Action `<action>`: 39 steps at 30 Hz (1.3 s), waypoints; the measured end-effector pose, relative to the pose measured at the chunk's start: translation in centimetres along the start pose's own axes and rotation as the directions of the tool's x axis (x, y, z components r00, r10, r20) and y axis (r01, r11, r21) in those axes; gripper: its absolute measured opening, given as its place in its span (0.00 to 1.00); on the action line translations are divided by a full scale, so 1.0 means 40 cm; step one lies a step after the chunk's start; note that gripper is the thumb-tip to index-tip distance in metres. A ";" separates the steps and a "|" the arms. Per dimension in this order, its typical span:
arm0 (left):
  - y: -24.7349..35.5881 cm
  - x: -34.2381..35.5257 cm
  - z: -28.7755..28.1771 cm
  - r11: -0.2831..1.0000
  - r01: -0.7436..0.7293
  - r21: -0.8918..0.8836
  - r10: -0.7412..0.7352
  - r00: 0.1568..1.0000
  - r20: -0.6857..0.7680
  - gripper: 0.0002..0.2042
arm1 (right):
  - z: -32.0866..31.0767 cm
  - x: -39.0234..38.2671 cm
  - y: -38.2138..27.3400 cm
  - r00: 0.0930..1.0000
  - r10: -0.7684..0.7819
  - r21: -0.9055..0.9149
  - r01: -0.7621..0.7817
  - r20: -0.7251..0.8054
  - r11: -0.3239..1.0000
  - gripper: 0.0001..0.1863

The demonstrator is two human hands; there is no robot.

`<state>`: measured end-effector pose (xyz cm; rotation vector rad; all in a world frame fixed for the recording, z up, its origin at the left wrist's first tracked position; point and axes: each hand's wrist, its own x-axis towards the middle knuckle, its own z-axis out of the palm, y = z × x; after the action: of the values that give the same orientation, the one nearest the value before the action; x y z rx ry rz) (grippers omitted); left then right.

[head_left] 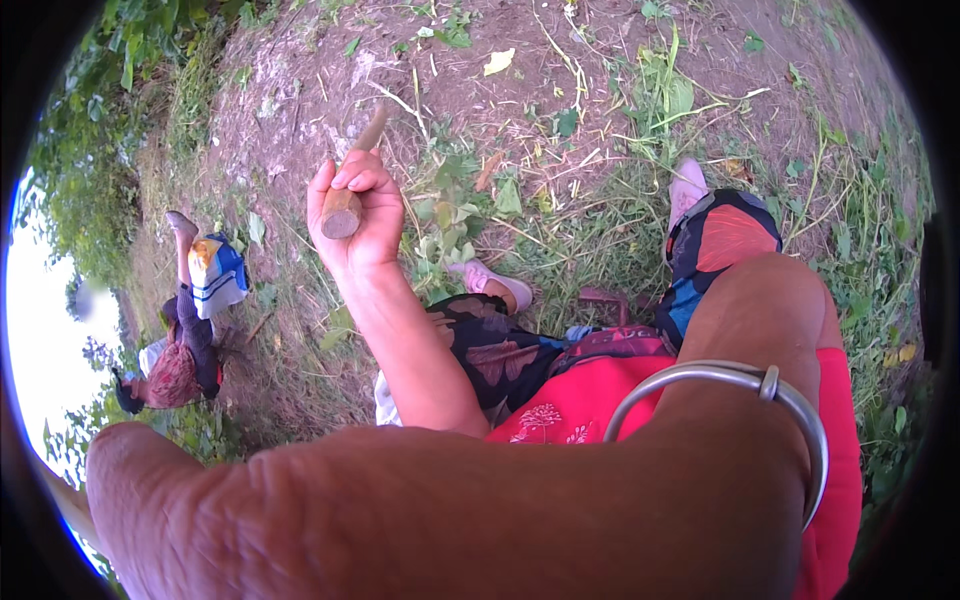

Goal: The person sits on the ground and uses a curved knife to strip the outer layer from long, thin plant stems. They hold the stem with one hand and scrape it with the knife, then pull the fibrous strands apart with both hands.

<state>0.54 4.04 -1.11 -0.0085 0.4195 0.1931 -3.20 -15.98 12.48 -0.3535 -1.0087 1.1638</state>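
My left hand (362,215) is raised with its palm toward me, and its fingers are wrapped round a tapered wooden stick (342,221). The stick's thick round cut end points at me, while a narrow brown end sticks out beyond the fingers. Very large and near, my right hand (330,510) and wrist fill the bottom of the view. A metal bangle (710,372) circles the right arm. The right fingers are hidden, so what they touch does not show. Below lies my lap, with a red top (620,395) and dark patterned trousers (490,345).
My pink shoes (497,283) rest on bare soil (480,100) strewn with cut weeds (600,220) and leaves. At far left another person (180,360) sits beside a white, blue and yellow bag (216,272). Leafy bushes (90,150) stand behind that bag.
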 end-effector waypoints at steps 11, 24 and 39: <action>-0.003 -0.011 0.005 1.000 0.013 -0.018 -0.013 1.000 -0.008 0.35 | 0.016 0.031 0.046 0.996 -0.060 -0.045 0.063 0.062 0.997 0.14; 0.016 -0.028 0.013 1.000 -0.003 -0.009 0.003 1.000 -0.001 0.34 | 0.020 -0.027 0.037 0.997 0.022 -0.097 -0.014 0.072 0.995 0.12; 0.020 -0.017 0.004 1.000 -0.017 0.003 0.017 1.000 0.005 0.38 | 0.022 -0.004 0.025 0.999 -0.052 -0.203 0.049 -0.005 0.978 0.10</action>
<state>-0.17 4.70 -0.66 -0.0012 0.4153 0.2094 -4.50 -15.93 12.16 -0.4926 -1.1246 1.0146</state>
